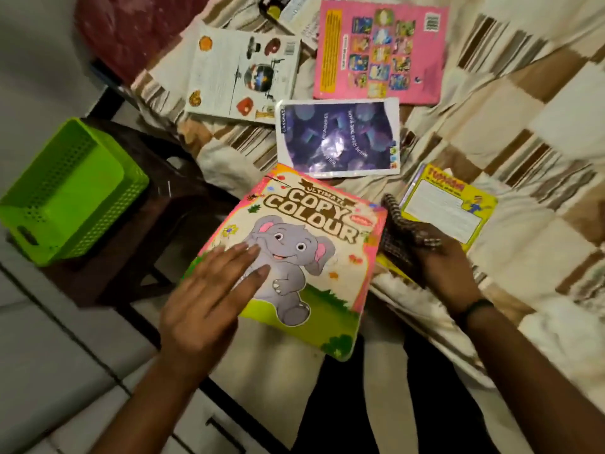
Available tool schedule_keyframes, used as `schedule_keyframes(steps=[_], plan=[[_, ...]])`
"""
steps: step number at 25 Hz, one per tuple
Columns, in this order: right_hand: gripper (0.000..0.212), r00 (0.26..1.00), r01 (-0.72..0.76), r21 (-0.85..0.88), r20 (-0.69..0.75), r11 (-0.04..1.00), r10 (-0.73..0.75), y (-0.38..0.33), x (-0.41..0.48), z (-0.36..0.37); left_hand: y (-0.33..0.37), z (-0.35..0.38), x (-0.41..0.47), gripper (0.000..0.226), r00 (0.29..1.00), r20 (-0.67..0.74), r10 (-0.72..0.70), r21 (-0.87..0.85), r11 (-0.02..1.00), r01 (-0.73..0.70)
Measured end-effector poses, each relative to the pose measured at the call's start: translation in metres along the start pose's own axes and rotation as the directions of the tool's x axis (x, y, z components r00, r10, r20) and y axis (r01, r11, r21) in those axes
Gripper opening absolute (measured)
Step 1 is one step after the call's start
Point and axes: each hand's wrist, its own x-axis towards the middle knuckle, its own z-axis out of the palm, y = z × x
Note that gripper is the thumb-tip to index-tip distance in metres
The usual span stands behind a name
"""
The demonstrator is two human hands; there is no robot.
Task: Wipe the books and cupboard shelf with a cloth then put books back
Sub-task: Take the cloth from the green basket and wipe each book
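The left hand [209, 296] lies flat, fingers straight, steadying the Copy Colour book [311, 267] at the edge of the bed [540, 109]. The right hand [445, 267] has its grip curled round what looks like a dark checked cloth [397, 231] at the book's right edge. Book-wiping is in hand; next, sweep the cloth across the cover.

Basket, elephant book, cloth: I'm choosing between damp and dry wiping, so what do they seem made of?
Basket: green moulded plastic, slightly glossy; lattice-holed walls and a cut-out handle.
Elephant book: printed paper or thin card, probably a coated cover; its near corner bends softly.
Cloth: dark checked woven fabric, bunched in the right hand.
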Motion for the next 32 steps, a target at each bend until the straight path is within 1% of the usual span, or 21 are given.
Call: schedule_keyframes(steps=[2,4,6,8,9,11,12,14,15,17,18,19,20,21,23,24,26,29,30,31,32], plan=[[0.027,0.963,-0.025,0.406,-0.237,0.913,0.132,0.025,-0.003,-0.032,0.016,0.019,0.024,0.049,0.996,-0.077,-0.052,0.008,0.999,0.053],[0.029,0.899,0.005,0.704,-0.314,0.710,0.305,0.045,-0.020,-0.061,0.047,0.053,0.062,0.046,0.986,-0.169,0.013,0.011,1.000,-0.011],[0.033,0.853,0.048,0.795,-0.347,0.604,0.390,0.064,-0.033,-0.083,0.078,0.097,0.116,0.037,0.964,-0.250,0.092,-0.004,0.995,-0.096],[0.032,0.844,0.137,0.833,-0.381,0.536,0.377,0.076,-0.044,-0.099,0.106,0.148,0.181,0.046,0.938,-0.310,0.157,0.023,0.987,-0.157],[0.033,0.845,0.170,0.843,-0.391,0.510,0.365,0.081,-0.051,-0.107,0.116,0.179,0.209,0.052,0.949,-0.262,0.173,0.077,0.984,-0.158],[0.032,0.815,0.166,0.815,-0.431,0.556,0.388,0.098,-0.062,-0.127,0.135,0.244,0.249,0.072,0.983,0.040,0.181,0.216,0.959,-0.185],[0.032,0.805,0.157,0.791,-0.450,0.592,0.388,0.110,-0.066,-0.137,0.145,0.269,0.259,0.083,0.966,0.207,0.157,0.289,0.933,-0.214],[0.032,0.803,0.135,0.786,-0.444,0.603,0.398,0.138,-0.074,-0.159,0.168,0.303,0.266,0.090,0.901,0.418,0.117,0.372,0.883,-0.287],[0.032,0.790,0.119,0.794,-0.440,0.596,0.428,0.151,-0.078,-0.169,0.184,0.311,0.268,0.086,0.871,0.467,0.149,0.338,0.881,-0.331],[0.033,0.736,0.112,0.842,-0.427,0.527,0.526,0.179,-0.089,-0.197,0.234,0.333,0.269,0.067,0.834,0.467,0.295,0.074,0.926,-0.369],[0.033,0.711,0.129,0.878,-0.406,0.461,0.574,0.192,-0.092,-0.213,0.268,0.340,0.273,0.053,0.836,0.475,0.273,-0.114,0.962,-0.249],[0.034,0.691,0.160,0.909,-0.381,0.385,0.614,0.205,-0.094,-0.230,0.307,0.348,0.281,0.040,0.843,0.508,0.175,-0.269,0.962,-0.038],[0.035,0.687,0.204,0.931,-0.357,0.303,0.633,0.218,-0.095,-0.248,0.341,0.364,0.294,0.032,0.813,0.581,0.032,-0.345,0.915,0.210],[0.037,0.689,0.258,0.937,-0.350,0.237,0.635,0.229,-0.094,-0.267,0.373,0.382,0.311,0.029,0.729,0.672,-0.128,-0.357,0.807,0.471],[0.043,0.695,0.360,0.917,-0.385,0.170,0.607,0.249,-0.092,-0.301,0.422,0.414,0.341,0.047,0.554,0.744,-0.373,-0.365,0.468,0.805],[0.046,0.701,0.401,0.905,-0.404,0.144,0.588,0.257,-0.088,-0.318,0.439,0.425,0.353,0.059,0.508,0.720,-0.473,-0.380,0.343,0.859],[0.049,0.720,0.441,0.895,-0.395,0.063,0.570,0.278,-0.078,-0.352,0.465,0.446,0.365,0.066,0.467,0.655,-0.594,-0.430,0.215,0.877],[0.046,0.694,0.489,0.872,-0.365,-0.034,0.621,0.299,-0.063,-0.387,0.498,0.474,0.364,0.076,0.390,0.811,-0.436,-0.459,-0.060,0.886],[0.044,0.650,0.515,0.857,-0.390,-0.001,0.652,0.300,-0.060,-0.396,0.506,0.481,0.364,0.082,0.403,0.823,-0.401,-0.475,-0.097,0.875],[0.042,0.578,0.530,0.838,-0.468,0.129,0.669,0.296,-0.061,-0.407,0.517,0.478,0.366,0.082,0.450,0.810,-0.376,-0.520,-0.104,0.848],[0.041,0.489,0.506,0.785,-0.603,0.358,0.630,0.295,-0.066,-0.417,0.534,0.468,0.369,0.076,0.499,0.786,-0.364,-0.564,-0.092,0.821]])
